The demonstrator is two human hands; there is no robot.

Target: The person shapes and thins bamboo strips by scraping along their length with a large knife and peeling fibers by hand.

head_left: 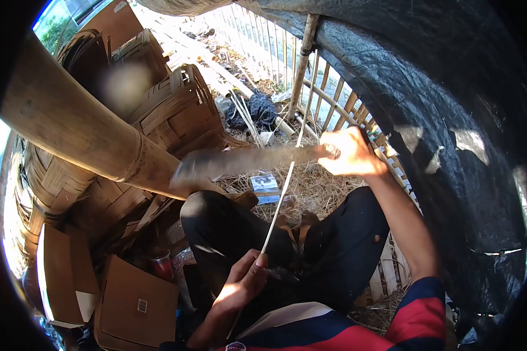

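My left hand (247,279) is closed around the lower part of a thin, pale bamboo strip (280,205), which slants up and away from me. My right hand (351,153) grips the handle of a machete (240,165). Its broad blade, blurred by motion, points left and crosses the upper part of the strip. Whether blade and strip touch there, I cannot tell. Below the blade are my bent knees in dark trousers, with a blue and white packet (266,186) on the straw-littered ground between them.
A thick bamboo pole (93,131) slants across the left, near the blade tip. Woven bamboo baskets (178,108) stand behind it. Cardboard boxes (137,304) and a red cup (162,266) sit lower left. A bamboo fence (334,96) and dark tarp (451,117) close off the right.
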